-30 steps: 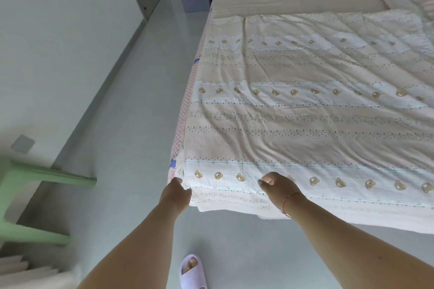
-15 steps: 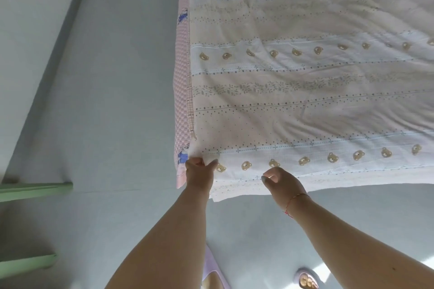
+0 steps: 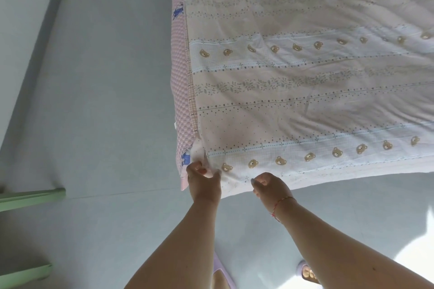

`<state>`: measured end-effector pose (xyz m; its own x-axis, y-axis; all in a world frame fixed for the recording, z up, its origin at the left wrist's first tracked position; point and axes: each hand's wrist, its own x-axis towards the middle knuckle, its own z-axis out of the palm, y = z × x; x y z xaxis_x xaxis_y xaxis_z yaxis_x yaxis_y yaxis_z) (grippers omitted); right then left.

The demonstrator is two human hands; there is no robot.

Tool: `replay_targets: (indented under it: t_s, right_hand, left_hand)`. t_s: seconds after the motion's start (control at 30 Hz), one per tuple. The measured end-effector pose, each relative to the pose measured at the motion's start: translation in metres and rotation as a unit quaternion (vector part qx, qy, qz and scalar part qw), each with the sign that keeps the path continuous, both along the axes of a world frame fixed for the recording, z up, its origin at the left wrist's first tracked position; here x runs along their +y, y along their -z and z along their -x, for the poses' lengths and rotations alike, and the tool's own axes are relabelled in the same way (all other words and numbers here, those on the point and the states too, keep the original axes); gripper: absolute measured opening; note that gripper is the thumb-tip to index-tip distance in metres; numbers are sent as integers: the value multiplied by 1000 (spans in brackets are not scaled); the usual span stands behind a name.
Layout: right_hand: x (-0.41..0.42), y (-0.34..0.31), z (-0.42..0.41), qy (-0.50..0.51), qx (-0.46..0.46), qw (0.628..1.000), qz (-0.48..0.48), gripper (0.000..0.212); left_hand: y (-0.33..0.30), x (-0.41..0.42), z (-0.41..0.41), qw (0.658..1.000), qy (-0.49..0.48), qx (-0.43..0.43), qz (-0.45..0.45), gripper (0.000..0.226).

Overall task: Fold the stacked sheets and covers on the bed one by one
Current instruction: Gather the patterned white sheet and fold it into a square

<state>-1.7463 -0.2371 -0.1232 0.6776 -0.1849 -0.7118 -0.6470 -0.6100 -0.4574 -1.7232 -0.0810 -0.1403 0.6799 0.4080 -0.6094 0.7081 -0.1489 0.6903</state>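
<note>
at the bed's near corner, left hand pinches the cover; right hand grips its near edge, fingers curled.

Cover lies on the bed, stool on floor at left

Soft, even daylight, slightly hazy. Blown-out glare patch on the floor at lower right. Faint shadows only in the cover's wrinkles. Wide-angle bending at the edges; fabric softly blurred toward the upper right corner.
</note>
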Motion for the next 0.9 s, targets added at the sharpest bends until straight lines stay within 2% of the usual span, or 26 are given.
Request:
replay_targets:
  t_s: [0.07,0.13,0.27,0.4,0.57,0.63,0.73,0.8,0.9]
  right_hand:
    - [0,2,3,3,0,1000,-3,18]
    - [-2,4,7,6,2,1000,-5,19]
    - [-9,9,18,14,9,1000,-2,19]
    - [-13,13,32,16,28,999,3,15]
    - [-14,12,33,21,30,999,-1,17]
    - [-14,13,32,26,28,999,-2,16]
    - [-9,12,33,16,34,999,-2,16]
    - [-5,11,32,9,34,999,-4,15]
    - [3,7,28,5,27,1000,-15,14]
  left_hand:
    - [-1,2,1,1000,-21,8,0,43]
    - [-3,8,-2,997,-61,3,-41,48]
    - [-8,8,-9,997,-12,-17,-74,44]
    - [-9,-4,16,997,-12,-41,-62,41]
    - [-8,14,-1,999,-6,-44,-21,58]
    - [-7,16,-2,999,16,-43,-21,53]
    - [-9,1,16,996,17,-47,-75,36]
    - [-12,-14,25,992,53,-61,-97,24]
    - [-16,-23,22,991,75,-54,-92,17]
